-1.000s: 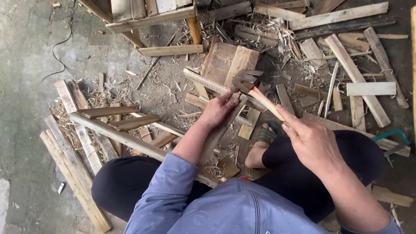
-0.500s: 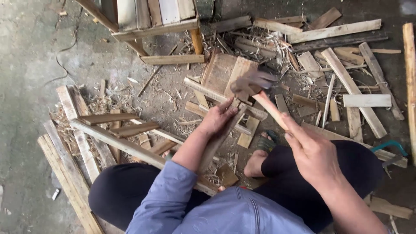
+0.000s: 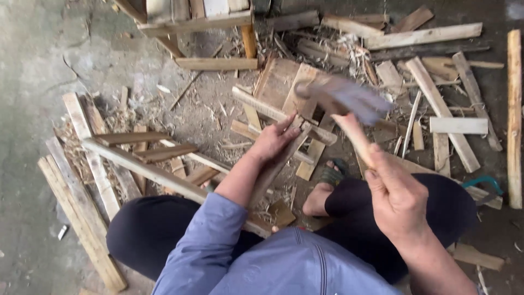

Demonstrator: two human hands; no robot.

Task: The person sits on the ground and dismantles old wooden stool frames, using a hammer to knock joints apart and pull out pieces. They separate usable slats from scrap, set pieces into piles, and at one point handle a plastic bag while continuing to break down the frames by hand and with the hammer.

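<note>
My left hand [image 3: 274,140] grips a long wooden slat [image 3: 273,168] that leans upright-tilted against a wooden chopping block [image 3: 284,82]. My right hand [image 3: 397,194] holds the wooden handle of a hatchet [image 3: 344,101], whose blurred metal head is raised above and right of the slat's top end. I squat on the ground, with a bare foot in a sandal [image 3: 323,188] just below the slat. Another stick [image 3: 284,114] lies across the block under the left hand's fingers.
Wood scraps, planks and shavings cover the ground on the right and at the top [image 3: 426,35]. A ladder-like frame of slats [image 3: 136,158] lies at the left. A wooden frame structure [image 3: 196,22] stands at the top. Bare concrete [image 3: 33,82] lies far left.
The hatchet head has swung up and to the right, now motion-blurred above the block. The left hand keeps its hold on the slat in about the same spot.
</note>
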